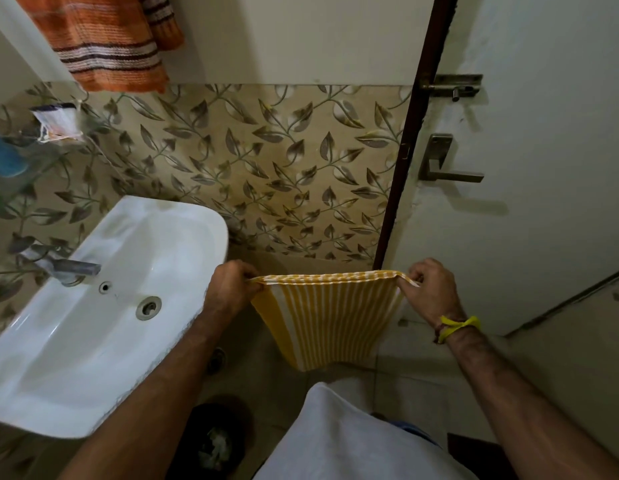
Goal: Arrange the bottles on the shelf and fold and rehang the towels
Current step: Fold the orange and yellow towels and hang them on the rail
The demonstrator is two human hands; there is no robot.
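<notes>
Towel-folding step was in hand, judging by the grip. Yellow-and-white striped cotton towel (327, 318) hung in the air in front of the person's white shirt (339, 441), stretched flat between both hands, lower edge dangling free above the tiled floor (405, 379). Left hand (232, 287) pinched the top-left corner, fingers curled tight around the cloth; right hand (427, 289) pinched the top-right corner between thumb and fingertips, yellow band (459, 325) tied on that wrist. Top edge looked taut and roughly level — looked already doubled over, though I couldn't tell how many layers.

White ceramic washbasin (103, 306) sat just left of the left hand, well clear of the towel. Further back, orange knitted towel with dark and white stripes (103, 39) hung high on the wall, bunched — probably still to be folded. Glass corner shelf (17, 147) at far left was blurred; bottles on it weren't readable.

Next move likely called for bringing the two corners together to halve the width, keeping edges aligned, then draping it over a rail — no rail visible from here.
</notes>
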